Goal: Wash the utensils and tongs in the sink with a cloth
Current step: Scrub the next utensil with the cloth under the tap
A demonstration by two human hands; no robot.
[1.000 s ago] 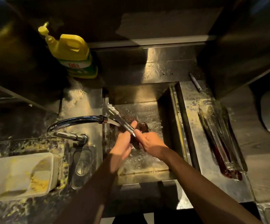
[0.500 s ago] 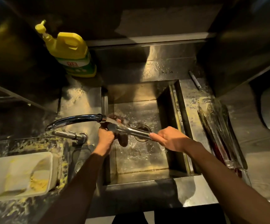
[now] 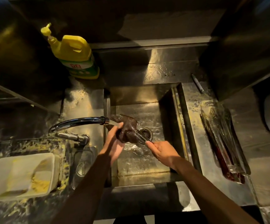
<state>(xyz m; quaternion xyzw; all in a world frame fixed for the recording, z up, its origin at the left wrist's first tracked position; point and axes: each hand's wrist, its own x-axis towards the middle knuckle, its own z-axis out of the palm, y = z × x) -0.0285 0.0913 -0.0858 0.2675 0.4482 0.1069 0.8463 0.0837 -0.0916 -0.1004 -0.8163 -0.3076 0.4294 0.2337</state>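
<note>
We are mid-scrub: our left hand (image 3: 114,143) grips the cloth (image 3: 127,128) around the tongs (image 3: 141,138), and our right hand (image 3: 163,153) pinches their end. Next, we likely slide the cloth along them.

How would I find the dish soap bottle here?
Find the steel sink in the middle, then its curved tap on the left. Behind the tap, by the back wall, stands the soap bottle. It is the only bottle: bright yellow, green label, pump top.
</note>
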